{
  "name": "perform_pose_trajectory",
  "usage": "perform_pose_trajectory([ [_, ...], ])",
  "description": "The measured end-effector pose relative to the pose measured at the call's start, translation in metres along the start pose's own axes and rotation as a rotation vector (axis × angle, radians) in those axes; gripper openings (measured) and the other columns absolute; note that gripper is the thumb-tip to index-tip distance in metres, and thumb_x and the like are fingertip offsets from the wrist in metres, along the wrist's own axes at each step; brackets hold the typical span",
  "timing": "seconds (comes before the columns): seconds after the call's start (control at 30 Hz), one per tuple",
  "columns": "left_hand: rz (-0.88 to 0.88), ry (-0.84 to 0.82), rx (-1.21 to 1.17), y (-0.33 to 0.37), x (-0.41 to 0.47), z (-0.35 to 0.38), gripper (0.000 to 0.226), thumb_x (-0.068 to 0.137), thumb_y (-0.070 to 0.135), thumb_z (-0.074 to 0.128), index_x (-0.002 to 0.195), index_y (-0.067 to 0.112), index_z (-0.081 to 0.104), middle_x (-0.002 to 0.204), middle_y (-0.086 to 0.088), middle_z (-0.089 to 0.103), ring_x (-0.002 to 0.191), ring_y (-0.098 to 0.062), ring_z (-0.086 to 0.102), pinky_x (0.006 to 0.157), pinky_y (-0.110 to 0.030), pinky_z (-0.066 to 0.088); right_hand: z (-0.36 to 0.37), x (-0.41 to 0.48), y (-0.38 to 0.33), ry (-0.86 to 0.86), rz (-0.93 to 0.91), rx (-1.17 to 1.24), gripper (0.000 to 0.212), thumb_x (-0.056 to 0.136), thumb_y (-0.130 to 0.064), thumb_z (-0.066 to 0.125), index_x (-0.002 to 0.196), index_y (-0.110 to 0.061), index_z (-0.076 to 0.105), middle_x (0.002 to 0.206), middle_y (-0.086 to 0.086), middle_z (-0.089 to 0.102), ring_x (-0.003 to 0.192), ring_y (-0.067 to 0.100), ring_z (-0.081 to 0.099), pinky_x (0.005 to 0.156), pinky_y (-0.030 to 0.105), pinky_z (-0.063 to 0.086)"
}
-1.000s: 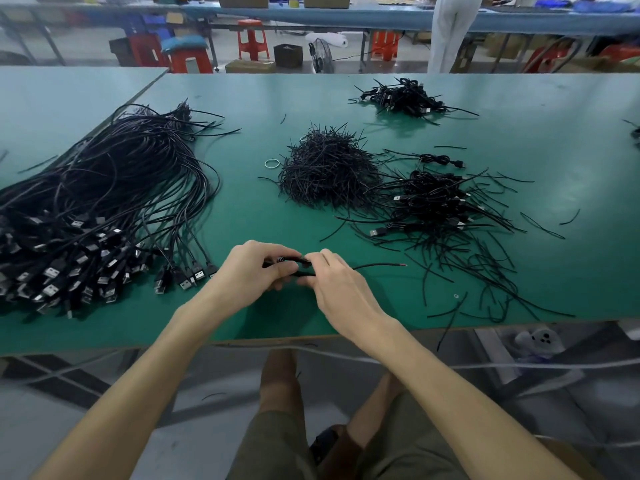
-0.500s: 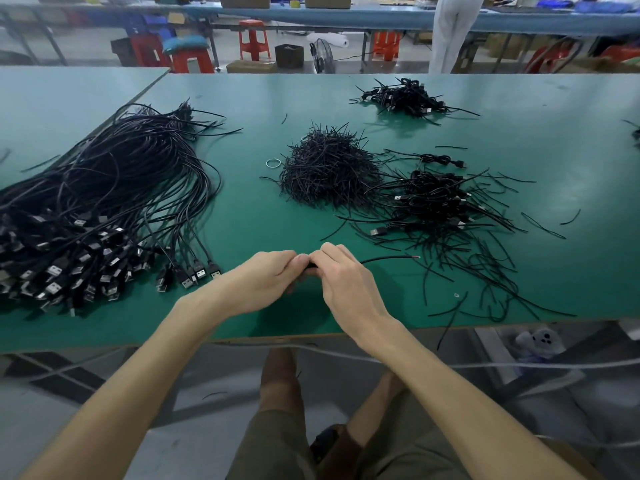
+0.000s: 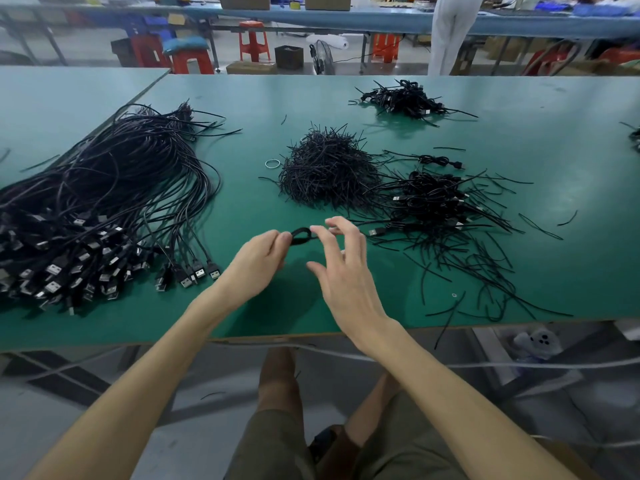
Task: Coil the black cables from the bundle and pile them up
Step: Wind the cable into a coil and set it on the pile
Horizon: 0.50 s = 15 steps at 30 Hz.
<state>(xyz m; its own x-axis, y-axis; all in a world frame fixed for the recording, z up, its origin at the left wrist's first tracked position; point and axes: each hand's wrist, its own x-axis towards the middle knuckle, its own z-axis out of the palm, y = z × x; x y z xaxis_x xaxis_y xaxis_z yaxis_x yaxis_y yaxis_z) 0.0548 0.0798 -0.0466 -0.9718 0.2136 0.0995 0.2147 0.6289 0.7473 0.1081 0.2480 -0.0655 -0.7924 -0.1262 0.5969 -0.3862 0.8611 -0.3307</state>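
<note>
Spreading right hand (image 3: 343, 268) fingers off small black cable coil (image 3: 302, 236) | pinching it in left hand (image 3: 259, 261) | leaving big black cable bundle (image 3: 104, 202), frame left, uncoiled

Opens the right hand (image 3: 346, 271), fingers now spread instead of pinching. Keeps the coiled cable (image 3: 300, 236) in the left hand (image 3: 258, 262) alone, higher toward frame centre. No longer trails a loose end rightward.

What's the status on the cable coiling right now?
Left hand pinches the coiled cable. Right hand open, fingers spread beside it. Pile of coils lies to the right, nothing between.
</note>
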Motion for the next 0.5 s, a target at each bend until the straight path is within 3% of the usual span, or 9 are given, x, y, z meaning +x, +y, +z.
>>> perform_pose_trajectory([
  [0.1,-0.137,0.103,-0.336,-0.008,0.008,-0.002,0.038,0.109,0.028,0.037,0.074,0.015,0.038,0.053,0.011,0.036,0.047,-0.015,0.027,0.048,-0.028,0.026,0.003,-0.002,0.002,0.048,-0.035,-0.082,0.034,0.096,-0.012,0.069,0.127,-0.002,0.059,0.129,0.017,0.052,0.118,0.031,0.051,0.105,0.039,0.045],
  [0.2,-0.184,0.176,-0.519,-0.012,0.012,-0.001,0.035,0.11,0.032,0.035,0.079,0.016,0.038,0.055,0.01,0.031,0.045,-0.014,0.025,0.043,-0.026,0.025,0.008,0.002,0.006,-0.073,-0.012,-0.119,0.035,0.101,-0.027,0.062,0.128,-0.004,0.061,0.126,0.011,0.056,0.121,0.029,0.05,0.105,0.041,0.044],
  [0.3,-0.162,0.198,-0.606,-0.013,0.012,0.007,0.037,0.111,0.034,0.033,0.08,0.015,0.039,0.055,0.011,0.034,0.043,-0.013,0.029,0.042,-0.025,0.031,0.013,0.01,0.011,-0.34,0.165,-0.098,0.062,0.107,-0.047,0.038,0.155,-0.008,0.037,0.159,0.009,0.035,0.149,0.026,0.025,0.122,0.043,0.024],
  [0.37,-0.148,0.204,-0.6,-0.013,0.011,0.012,0.038,0.111,0.035,0.033,0.08,0.015,0.04,0.054,0.012,0.036,0.044,-0.012,0.03,0.042,-0.025,0.032,0.019,0.012,0.015,-0.462,0.191,-0.109,0.07,0.107,-0.055,0.022,0.161,-0.012,0.023,0.169,0.006,0.017,0.156,0.023,0.007,0.127,0.047,0.007],
  [0.43,-0.123,0.194,-0.556,-0.012,0.01,0.016,0.039,0.111,0.036,0.033,0.079,0.015,0.039,0.054,0.012,0.037,0.045,-0.013,0.03,0.043,-0.025,0.031,0.021,0.012,0.015,-0.511,0.19,-0.118,0.074,0.105,-0.058,0.014,0.161,-0.012,0.021,0.17,0.005,0.014,0.158,0.02,0.003,0.128,0.048,0.0],
  [0.5,-0.104,0.181,-0.52,-0.012,0.009,0.017,0.038,0.11,0.037,0.033,0.08,0.014,0.039,0.054,0.011,0.037,0.046,-0.013,0.029,0.043,-0.025,0.03,0.019,0.011,0.013,-0.49,0.189,-0.086,0.072,0.106,-0.057,0.019,0.158,-0.009,0.031,0.167,0.007,0.025,0.157,0.02,0.013,0.128,0.047,0.004],
])
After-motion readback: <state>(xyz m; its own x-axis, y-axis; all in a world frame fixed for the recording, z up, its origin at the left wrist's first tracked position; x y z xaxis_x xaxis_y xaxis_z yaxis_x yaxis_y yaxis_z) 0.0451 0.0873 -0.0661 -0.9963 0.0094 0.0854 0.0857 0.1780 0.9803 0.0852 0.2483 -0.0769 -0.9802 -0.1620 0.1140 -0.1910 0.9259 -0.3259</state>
